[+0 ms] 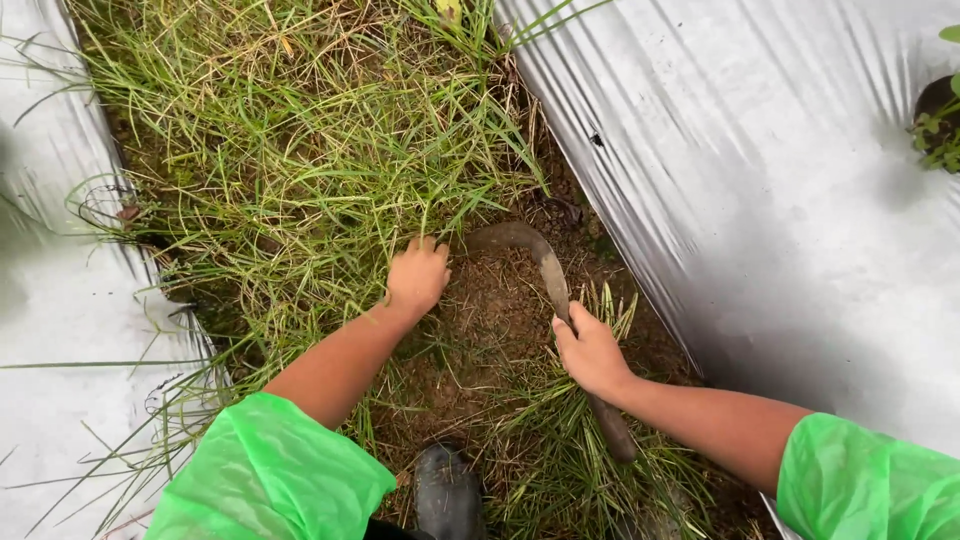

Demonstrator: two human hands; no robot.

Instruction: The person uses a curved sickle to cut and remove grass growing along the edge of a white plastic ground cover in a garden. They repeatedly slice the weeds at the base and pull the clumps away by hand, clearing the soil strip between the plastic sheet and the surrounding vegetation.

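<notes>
Left hand [418,275] seemingly closed; right hand [590,352] in tight grip.

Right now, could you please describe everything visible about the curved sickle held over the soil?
The rusty brown curved sickle looks like worn metal with a dark handle. The right hand grips it mid-length; the handle end sticks out behind the wrist. Its blade arcs left over bare soil toward the left hand, which grasps the green grass tuft.

Silver plastic sheeting [760,180] flanked the furrow on the right, and more sheeting [50,300] lay on the left. A small potted plant [940,125] sat at the far right edge, and a dark boot [447,492] stood on bare soil [490,310].
</notes>
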